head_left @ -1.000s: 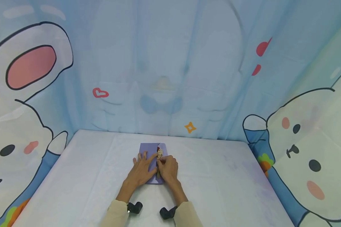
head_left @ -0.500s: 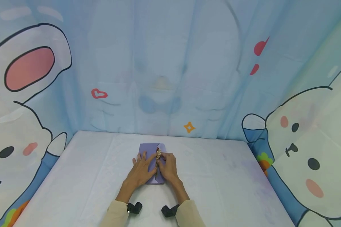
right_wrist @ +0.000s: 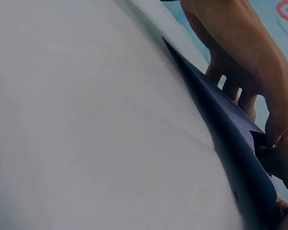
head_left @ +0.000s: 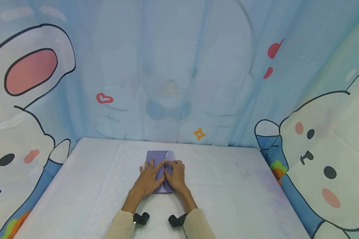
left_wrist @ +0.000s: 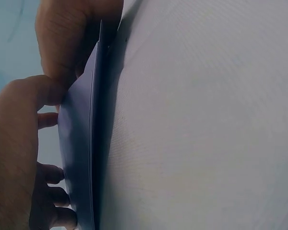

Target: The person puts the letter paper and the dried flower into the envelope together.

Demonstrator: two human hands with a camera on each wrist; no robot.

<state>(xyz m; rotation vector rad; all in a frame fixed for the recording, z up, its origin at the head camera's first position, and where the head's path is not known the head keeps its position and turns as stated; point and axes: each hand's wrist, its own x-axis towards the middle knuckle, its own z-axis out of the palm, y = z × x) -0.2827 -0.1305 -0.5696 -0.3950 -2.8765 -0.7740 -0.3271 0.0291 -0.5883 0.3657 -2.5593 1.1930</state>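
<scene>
A purple folded card (head_left: 155,156) lies on the white table, with a slit or flap edge running down its right part. My left hand (head_left: 148,178) is spread over its left side, fingers extended, thumb near the slit. At that slit my right hand (head_left: 176,176) bends its index finger and thumb around a small bunch of dried flowers (head_left: 166,160), now mostly covered by the fingers. In the right wrist view, fingers of the right hand (right_wrist: 284,158) sit at the card's raised flap (right_wrist: 252,139). From the left wrist, the card (left_wrist: 79,124) appears edge-on.
The white cloth-covered table (head_left: 227,186) surrounds the card. Behind it hangs a blue curtain (head_left: 173,59) printed with cartoon animals. A black wrist camera (head_left: 142,218) sits on the left wrist, another black wrist camera (head_left: 177,220) on the right.
The right hand's fingers have shifted up along the slit and now cover most of the dried flowers, which showed plainly before. The left hand has stayed in place on the card.
</scene>
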